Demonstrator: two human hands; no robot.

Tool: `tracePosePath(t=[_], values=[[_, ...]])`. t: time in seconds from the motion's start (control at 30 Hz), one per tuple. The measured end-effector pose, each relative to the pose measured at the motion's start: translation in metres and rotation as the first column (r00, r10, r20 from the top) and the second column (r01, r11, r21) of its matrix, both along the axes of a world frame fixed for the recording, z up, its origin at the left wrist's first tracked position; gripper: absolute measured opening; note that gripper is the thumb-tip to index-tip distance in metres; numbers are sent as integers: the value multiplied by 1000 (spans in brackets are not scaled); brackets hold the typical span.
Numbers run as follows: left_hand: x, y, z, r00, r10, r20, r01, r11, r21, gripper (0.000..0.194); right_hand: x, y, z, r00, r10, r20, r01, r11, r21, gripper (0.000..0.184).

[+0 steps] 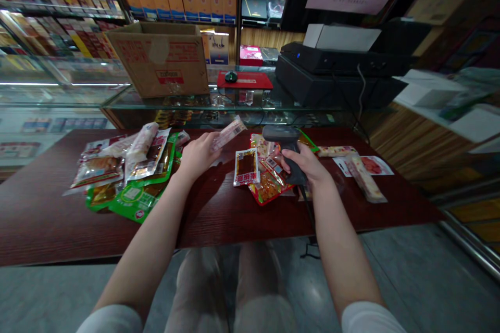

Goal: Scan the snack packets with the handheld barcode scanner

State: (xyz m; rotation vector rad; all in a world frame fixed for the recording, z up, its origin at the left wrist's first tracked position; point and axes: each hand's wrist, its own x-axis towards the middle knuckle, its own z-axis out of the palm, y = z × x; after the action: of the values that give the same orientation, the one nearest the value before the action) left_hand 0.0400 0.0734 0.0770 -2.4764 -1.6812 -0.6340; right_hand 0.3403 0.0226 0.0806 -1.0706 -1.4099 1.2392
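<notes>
My left hand [199, 156] is closed on one end of a clear-wrapped snack bar [229, 133], whose barcode label faces up at the raised end. In my right hand [307, 164] is a dark barcode scanner [291, 153], gripped by its handle with the head pointing left. Below and beside the scanner lie a red snack packet [267, 187] and a white-edged packet with a brown filling [247, 167]. Close to my left forearm is a heap of snack packets, with a green packet [136, 200] at its front and a wrapped roll [144, 141] on top.
At the right of the brown table [219, 218] lie a wrapped nougat-like bar [365, 177] and a flat white packet [380, 165]. Behind, a glass counter carries an open cardboard box [164, 62], a mouse [230, 77] on a red pad, and a black machine [339, 78].
</notes>
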Motion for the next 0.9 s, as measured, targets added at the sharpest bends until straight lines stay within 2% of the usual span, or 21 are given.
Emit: tracePosePath(t=[0.1,0.17,0.27,0.33,0.43,0.53,0.6,0.67,0.8,0.9], values=[[-1,-3,5,999,54,0,-54,997,47,43,0,-1,3,1000,-21,-17,21,1000,-18,32],[-5,-6,12,982,181,45,-185,978,99,41,0,-2,4,999,-34,-30,33,999,-26,31],[-20,-12,26,894,416,164,-436,893,114,44,0,-2,5,998,-54,-36,52,998,-39,30],[-33,-15,35,826,518,222,-546,834,85,46,-1,-2,4,997,-62,-38,60,997,-53,31],[-51,-18,42,732,627,265,-661,748,57,43,-1,0,2,997,-67,-45,64,996,-67,32],[-60,-17,40,677,702,221,-715,699,-32,39,-1,0,1,996,-78,-53,74,995,-73,33],[-63,-15,37,677,718,162,-713,694,-98,38,0,1,2,994,-97,-58,92,992,-82,33],[-65,-13,32,686,715,137,-706,699,-111,40,2,1,2,991,-119,-60,114,990,-85,34],[-66,-13,28,726,648,230,-652,755,-71,46,6,1,5,983,-167,-73,163,985,-54,35],[-60,-17,31,736,614,286,-631,775,-40,44,10,1,8,973,-214,-83,213,977,-26,34]])
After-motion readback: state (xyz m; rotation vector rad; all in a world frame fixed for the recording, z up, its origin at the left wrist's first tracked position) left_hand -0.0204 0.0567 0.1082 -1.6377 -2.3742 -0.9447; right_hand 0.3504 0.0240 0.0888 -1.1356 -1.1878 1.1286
